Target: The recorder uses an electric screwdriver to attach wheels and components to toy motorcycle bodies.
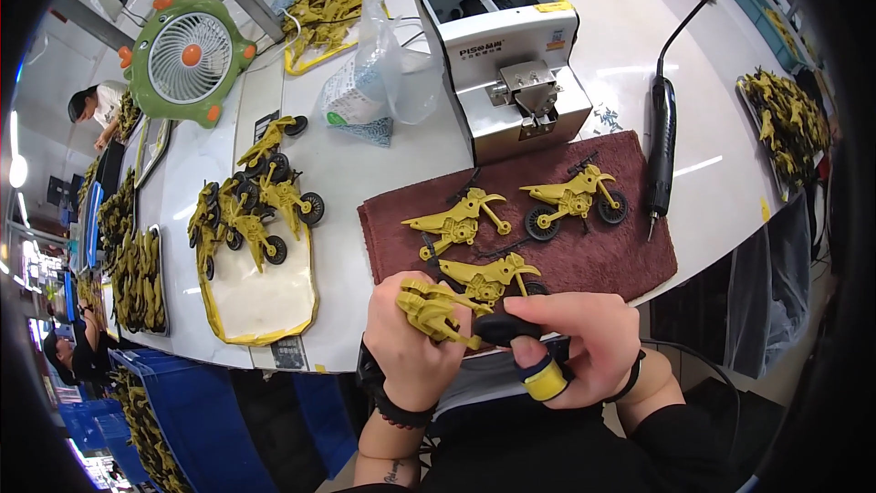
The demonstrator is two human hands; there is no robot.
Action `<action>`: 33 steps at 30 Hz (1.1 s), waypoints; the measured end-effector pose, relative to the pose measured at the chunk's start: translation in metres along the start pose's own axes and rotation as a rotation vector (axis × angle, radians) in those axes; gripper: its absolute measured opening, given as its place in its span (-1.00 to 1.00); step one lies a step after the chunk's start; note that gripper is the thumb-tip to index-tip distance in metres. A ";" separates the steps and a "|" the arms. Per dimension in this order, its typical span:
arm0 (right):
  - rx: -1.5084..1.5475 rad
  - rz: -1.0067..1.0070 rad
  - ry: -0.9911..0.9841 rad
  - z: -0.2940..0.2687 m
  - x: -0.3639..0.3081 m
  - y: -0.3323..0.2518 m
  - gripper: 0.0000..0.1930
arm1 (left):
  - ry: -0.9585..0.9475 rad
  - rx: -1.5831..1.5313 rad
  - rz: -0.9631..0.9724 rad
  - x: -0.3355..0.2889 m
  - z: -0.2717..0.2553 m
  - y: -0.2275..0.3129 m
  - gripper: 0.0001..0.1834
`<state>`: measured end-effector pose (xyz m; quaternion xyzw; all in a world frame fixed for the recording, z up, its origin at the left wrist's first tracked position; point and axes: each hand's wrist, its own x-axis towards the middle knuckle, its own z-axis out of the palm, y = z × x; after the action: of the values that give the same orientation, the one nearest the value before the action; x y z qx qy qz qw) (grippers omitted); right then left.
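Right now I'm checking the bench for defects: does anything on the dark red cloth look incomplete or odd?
Yes. On the cloth, one toy motorcycle has both wheels, but the frame beside it has none. The left hand holds another bare frame while the right hand pinches a black wheel.

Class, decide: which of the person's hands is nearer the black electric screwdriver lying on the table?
Right. The right hand lies below-left of the screwdriver; the left hand is farther left.
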<state>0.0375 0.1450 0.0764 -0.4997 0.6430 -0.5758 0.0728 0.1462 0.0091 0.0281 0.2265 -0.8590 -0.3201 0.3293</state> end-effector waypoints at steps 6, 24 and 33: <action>0.115 0.106 0.065 0.014 -0.006 0.012 -0.63 | -0.051 0.135 -0.003 0.004 0.005 0.001 -0.60; 0.080 0.127 0.148 0.004 -0.002 0.019 -0.61 | -0.127 0.074 0.001 0.008 0.011 0.003 -0.53; 0.010 0.201 -0.095 -0.008 0.001 0.007 -0.63 | -0.106 0.069 -0.016 0.007 0.013 0.003 -0.58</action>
<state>0.0274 0.1480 0.0736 -0.4592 0.6827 -0.5446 0.1629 0.1320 0.0123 0.0255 0.2273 -0.8840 -0.3043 0.2726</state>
